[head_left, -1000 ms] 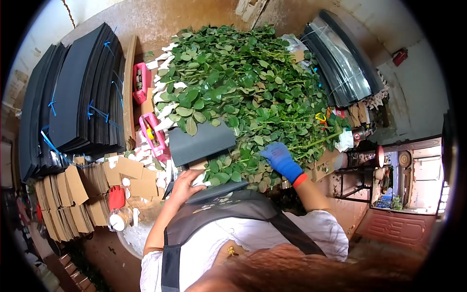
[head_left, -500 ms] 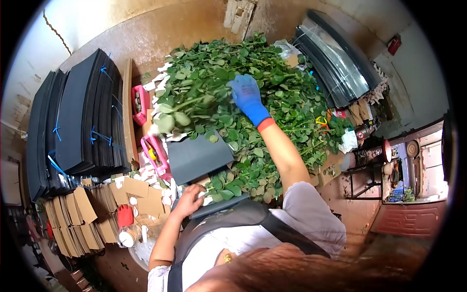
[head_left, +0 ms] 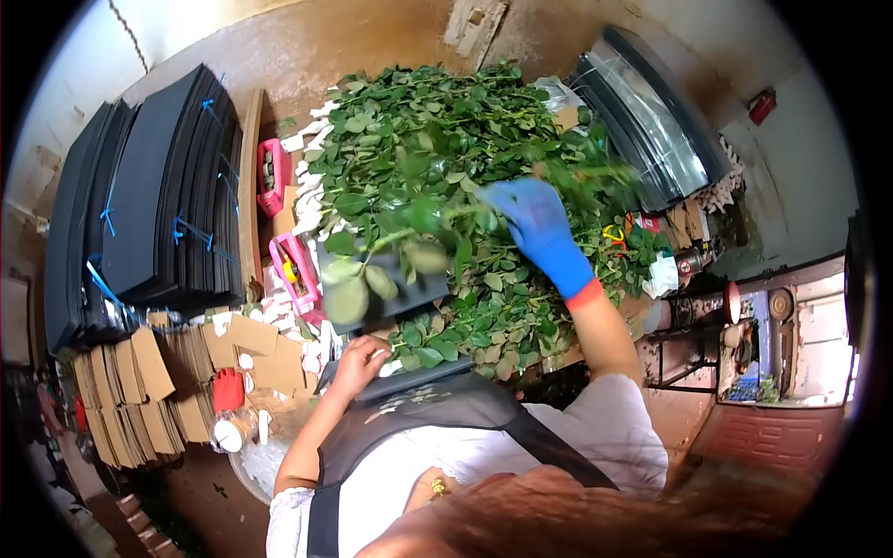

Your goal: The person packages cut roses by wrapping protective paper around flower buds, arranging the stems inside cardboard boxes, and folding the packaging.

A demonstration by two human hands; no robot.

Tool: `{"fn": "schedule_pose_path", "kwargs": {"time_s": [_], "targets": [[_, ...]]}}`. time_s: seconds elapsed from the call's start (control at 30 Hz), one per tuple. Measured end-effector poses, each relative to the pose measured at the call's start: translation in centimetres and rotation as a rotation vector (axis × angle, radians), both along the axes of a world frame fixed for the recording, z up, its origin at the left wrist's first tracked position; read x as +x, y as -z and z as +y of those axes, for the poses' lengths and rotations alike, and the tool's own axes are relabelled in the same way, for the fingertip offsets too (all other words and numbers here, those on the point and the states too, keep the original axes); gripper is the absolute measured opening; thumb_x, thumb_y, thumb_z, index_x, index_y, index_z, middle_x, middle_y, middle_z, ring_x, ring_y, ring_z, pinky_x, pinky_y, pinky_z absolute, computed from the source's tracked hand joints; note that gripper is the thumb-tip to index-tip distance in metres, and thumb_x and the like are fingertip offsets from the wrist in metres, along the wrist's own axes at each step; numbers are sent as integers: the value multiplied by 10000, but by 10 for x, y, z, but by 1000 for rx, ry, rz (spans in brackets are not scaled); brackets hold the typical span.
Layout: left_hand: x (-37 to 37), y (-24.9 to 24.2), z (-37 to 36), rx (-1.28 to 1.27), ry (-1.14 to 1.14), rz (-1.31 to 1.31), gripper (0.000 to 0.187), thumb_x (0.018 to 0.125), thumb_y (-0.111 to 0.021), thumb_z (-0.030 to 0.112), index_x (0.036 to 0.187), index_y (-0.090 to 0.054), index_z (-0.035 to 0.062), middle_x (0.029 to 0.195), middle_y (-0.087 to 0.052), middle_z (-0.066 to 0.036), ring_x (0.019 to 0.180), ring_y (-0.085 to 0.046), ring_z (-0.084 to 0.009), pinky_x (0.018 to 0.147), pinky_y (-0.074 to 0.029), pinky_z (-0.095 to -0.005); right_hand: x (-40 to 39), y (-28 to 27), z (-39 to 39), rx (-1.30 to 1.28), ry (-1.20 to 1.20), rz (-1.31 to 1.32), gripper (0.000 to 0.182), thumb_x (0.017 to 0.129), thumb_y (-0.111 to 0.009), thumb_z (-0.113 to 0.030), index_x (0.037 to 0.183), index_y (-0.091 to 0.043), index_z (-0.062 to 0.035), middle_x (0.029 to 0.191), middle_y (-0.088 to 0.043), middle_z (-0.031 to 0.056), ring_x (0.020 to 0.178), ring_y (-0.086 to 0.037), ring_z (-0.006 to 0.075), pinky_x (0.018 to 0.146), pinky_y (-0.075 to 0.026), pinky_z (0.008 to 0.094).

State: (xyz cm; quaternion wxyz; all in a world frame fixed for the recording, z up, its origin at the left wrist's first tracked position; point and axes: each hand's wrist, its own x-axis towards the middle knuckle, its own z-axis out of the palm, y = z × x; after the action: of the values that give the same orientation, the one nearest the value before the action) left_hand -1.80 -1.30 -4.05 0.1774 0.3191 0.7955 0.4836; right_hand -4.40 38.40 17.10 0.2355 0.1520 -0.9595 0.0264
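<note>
My right hand (head_left: 530,214), in a blue knitted glove with a red cuff, grips a leafy stem (head_left: 395,240) above a thick heap of leafy stems (head_left: 437,121). The held stem reaches left over a dark grey board (head_left: 395,296) and is blurred by motion; its rounded, pale green leaves hang over the board. My bare left hand (head_left: 361,365) is at the near edge of the worktable, close to the board's lower corner, with its fingers curled together. Whether something small is inside them is hidden. Just below lies a dark padded edge (head_left: 419,379).
Stacks of black sheets (head_left: 153,205) tied with blue string stand at left, above folded cardboard pieces (head_left: 135,381). Two pink holders (head_left: 296,274) flank the heap's left side. Clear plastic-wrapped sheets (head_left: 656,116) lean at right. A lidded jar (head_left: 231,432) is at lower left.
My right hand has moved right and toward me, drawing the leafy stem away from the heap and over the board. My left hand stays near the table edge, its fingers more curled.
</note>
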Motion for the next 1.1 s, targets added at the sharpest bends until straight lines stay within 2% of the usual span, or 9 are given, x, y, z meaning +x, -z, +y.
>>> {"fn": "schedule_pose_path", "kwargs": {"time_s": [0.17,0.2,0.37,0.6,0.7,0.77,0.9,1.0,1.1], "targets": [[15,91,-27,93,-153,-232,356,879,-777,141,1179,-631,14,1039,-689,-67,1012,-621,-139,821,-522,-316,89,21,1,-18,-12,-558,435,843,-592,-44,1198,-687,-275,892,-692,84,810,-671,321,688,-539,457],[6,26,-12,12,-86,-433,428,839,-811,136,1200,-617,11,1143,-669,-87,1017,-628,-173,866,-528,-328,101,39,7,-32,-11,-632,434,842,-594,-46,1195,-689,-280,879,-694,87,796,-674,324,671,-541,461],[11,41,-3,199,-233,-189,678,776,-875,192,1322,-530,-15,1243,-629,-188,1130,-634,-296,982,-498,-388,112,103,20,104,209,-961,391,839,-619,-98,1171,-695,-291,953,-701,129,931,-691,344,773,-561,460],[4,4,-5,-70,-92,-148,546,859,-765,241,1338,-585,53,1225,-628,-204,1171,-571,-383,996,-460,-422,71,132,69,-97,25,-1379,382,904,-581,-257,1274,-677,-247,1199,-699,146,1056,-671,375,912,-545,454],[-4,-5,-7,-154,-68,-145,543,843,-776,246,1298,-599,10,974,-685,-213,916,-674,-352,800,-523,-436,-3,50,45,214,73,-1282,334,886,-560,-281,1185,-705,-244,1103,-726,130,988,-684,353,855,-547,472],[-6,5,-6,-78,-53,-262,502,851,-764,272,1286,-619,67,803,-659,-202,669,-652,-327,644,-528,-400,-103,41,54,-128,154,-792,295,896,-563,-329,1133,-719,-247,1060,-732,105,940,-680,363,811,-550,477],[-14,-20,-2,-264,48,-212,430,914,-662,252,1288,-590,53,786,-664,-217,716,-668,-389,671,-524,-473,-263,128,96,76,74,68,321,962,-491,-251,1223,-661,-174,1117,-705,139,936,-679,356,795,-557,452],[-10,-19,6,-230,-26,100,319,921,-621,180,1200,-610,25,876,-668,-250,853,-648,-459,806,-500,-532,-307,210,124,434,343,87,329,942,-510,-214,1228,-649,-130,1173,-693,135,966,-686,342,836,-554,444],[-4,-17,11,-156,-81,141,302,895,-625,98,1184,-622,12,867,-666,-252,850,-645,-459,801,-501,-530,-298,199,94,426,367,-490,302,927,-523,-216,1172,-665,-110,1126,-705,120,972,-692,325,862,-549,440]]}}
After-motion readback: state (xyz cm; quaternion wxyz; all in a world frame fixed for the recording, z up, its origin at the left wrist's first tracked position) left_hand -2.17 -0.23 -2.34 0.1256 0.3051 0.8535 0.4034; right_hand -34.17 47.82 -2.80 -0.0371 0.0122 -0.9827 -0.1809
